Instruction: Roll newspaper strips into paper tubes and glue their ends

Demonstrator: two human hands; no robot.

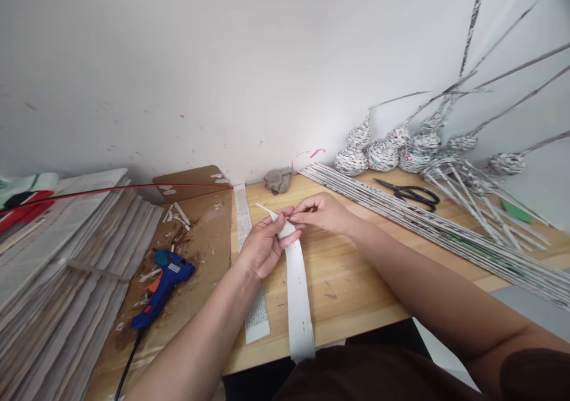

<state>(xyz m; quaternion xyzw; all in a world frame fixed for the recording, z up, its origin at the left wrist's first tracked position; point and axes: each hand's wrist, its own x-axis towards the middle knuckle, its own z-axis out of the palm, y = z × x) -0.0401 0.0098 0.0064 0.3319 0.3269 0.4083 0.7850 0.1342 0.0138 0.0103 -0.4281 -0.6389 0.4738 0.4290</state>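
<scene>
A long white paper strip (298,300) hangs from my hands down over the table's front edge. Its upper end is folded and partly rolled around a thin stick, whose pale tip pokes out at the upper left. My left hand (267,243) grips this folded end between thumb and fingers. Just to the right, my right hand (323,212) pinches at the same end; the fingertips hide what exactly they hold. Under my left forearm lies a printed paper strip (243,211), flat on the wooden table (347,282).
On the left, a blue glue gun (164,288) rests on stained cardboard (209,229) beside stacked newspapers (89,270). To the right lie rolled paper sticks (401,226), black scissors (407,194) and woven paper gourds (383,154). A grey rag (277,181) sits by the wall.
</scene>
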